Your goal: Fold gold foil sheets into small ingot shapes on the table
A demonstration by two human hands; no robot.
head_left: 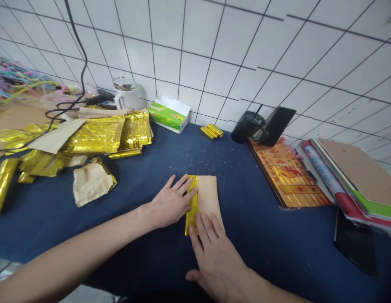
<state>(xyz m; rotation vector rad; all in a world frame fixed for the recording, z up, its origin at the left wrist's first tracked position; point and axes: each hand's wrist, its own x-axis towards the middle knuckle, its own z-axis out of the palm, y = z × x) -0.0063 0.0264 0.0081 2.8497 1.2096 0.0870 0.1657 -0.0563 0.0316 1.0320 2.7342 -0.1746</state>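
A tan paper sheet with a gold foil strip lies flat on the navy cloth, the foil along its left side. My left hand rests on the foil's upper left edge with its fingers spread. My right hand presses down on the lower end of the sheet, its fingertips on both the foil and the tan paper. Neither hand grips the sheet from beneath. A crumpled tan and gold piece lies to the left, apart from both hands.
Gold foil sheets and tan paper are heaped at the left, below a black cable. A white mug, green tissue box, gold foil bars, black tumbler, printed gold-red sheet, books and black phone stand around.
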